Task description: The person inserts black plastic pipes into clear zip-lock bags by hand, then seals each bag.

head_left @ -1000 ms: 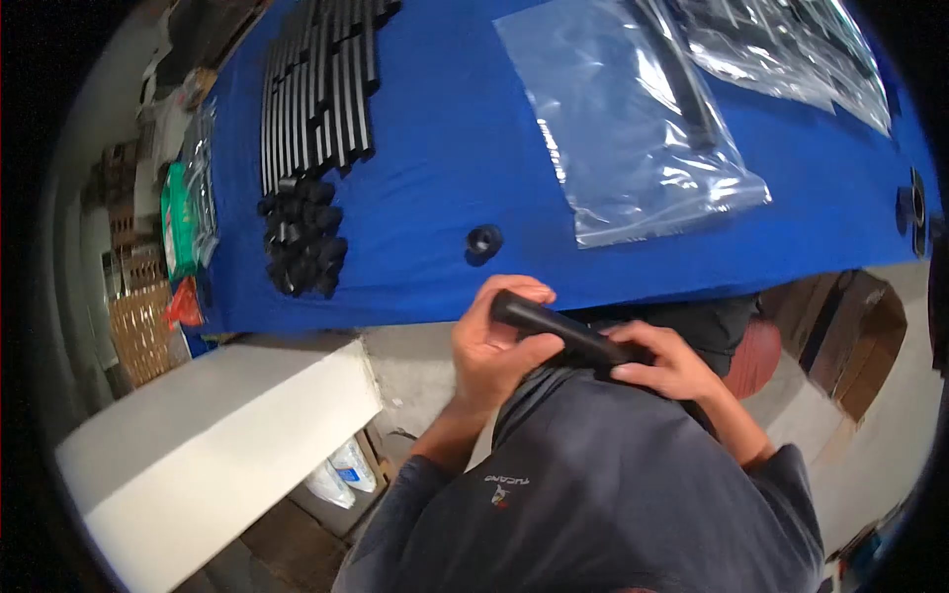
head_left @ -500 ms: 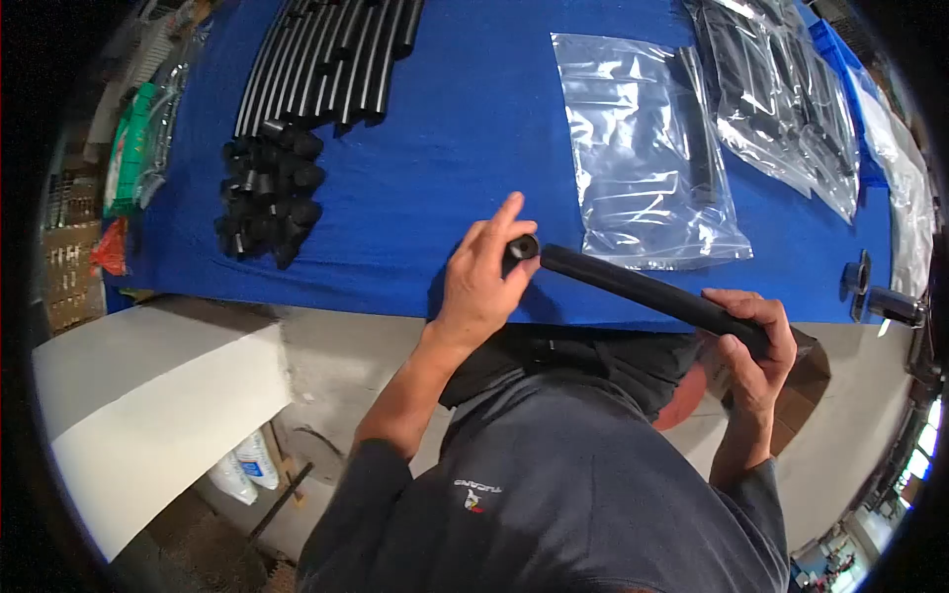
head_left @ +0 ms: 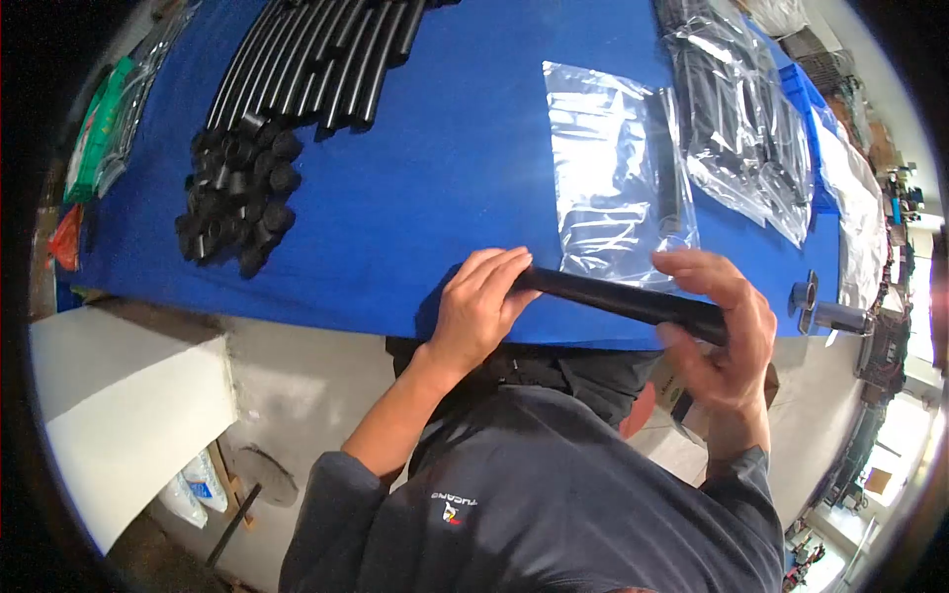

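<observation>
In front of my body a black tube (head_left: pixel 623 300) lies across between my hands, close above the table's near edge. My left hand (head_left: pixel 479 308) is closed around its left end, and the fingers hide the black end fitting there. At the other end my right hand (head_left: pixel 730 331) holds the tube loosely between thumb and fingers, with the palm at the tube's end; the index finger is raised off it and the hand is slightly blurred. Beyond the tube lies a clear plastic bag (head_left: pixel 603 188) with a black tube (head_left: pixel 666 163) at its right side.
The table has a blue cover (head_left: pixel 435 188). Several black tubes (head_left: pixel 316 69) lie in a row at the back left, with a pile of black fittings (head_left: pixel 237 188) before them. Filled plastic bags (head_left: pixel 736 119) lie at right, near a metal fixture (head_left: pixel 830 314) on the edge.
My left hand has closed over the fitting and brought it onto the tube's left end. My right hand's grip has loosened, its index finger lifting. The camera view has shifted a little.
</observation>
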The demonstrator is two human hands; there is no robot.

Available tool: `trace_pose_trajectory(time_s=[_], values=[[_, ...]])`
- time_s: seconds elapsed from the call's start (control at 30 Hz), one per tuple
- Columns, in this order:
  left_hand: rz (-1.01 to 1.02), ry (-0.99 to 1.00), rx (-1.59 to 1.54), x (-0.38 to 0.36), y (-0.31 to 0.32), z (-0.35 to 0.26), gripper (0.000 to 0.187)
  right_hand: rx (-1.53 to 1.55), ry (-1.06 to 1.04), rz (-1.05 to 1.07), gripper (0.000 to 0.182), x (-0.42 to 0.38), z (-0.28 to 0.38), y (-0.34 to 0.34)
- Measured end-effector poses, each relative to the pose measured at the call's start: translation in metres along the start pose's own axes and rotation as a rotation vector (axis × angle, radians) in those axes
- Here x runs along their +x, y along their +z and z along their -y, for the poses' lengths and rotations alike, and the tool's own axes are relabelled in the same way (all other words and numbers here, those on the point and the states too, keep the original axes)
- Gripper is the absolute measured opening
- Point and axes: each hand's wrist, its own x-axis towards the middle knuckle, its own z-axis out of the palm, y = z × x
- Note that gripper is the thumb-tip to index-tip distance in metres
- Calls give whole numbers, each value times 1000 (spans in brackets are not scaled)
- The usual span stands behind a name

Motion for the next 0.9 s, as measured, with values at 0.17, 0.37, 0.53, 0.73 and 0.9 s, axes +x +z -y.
trace_pose_trajectory(time_s=[0.17,0.37,0.53,0.73,0.9], values=[[23,47,90,-1,-5,1,49,619,-272,97,24,69,19,27],[22,10,-23,-3,-6,2,51,803,-403,133,15,100,27,54],[50,-57,-25,-2,-7,3,59,852,-398,160,14,101,20,68],[71,-80,-57,3,-9,7,53,803,-452,104,12,105,15,86],[90,-125,-48,-1,-7,7,48,903,-449,164,13,117,7,90]])
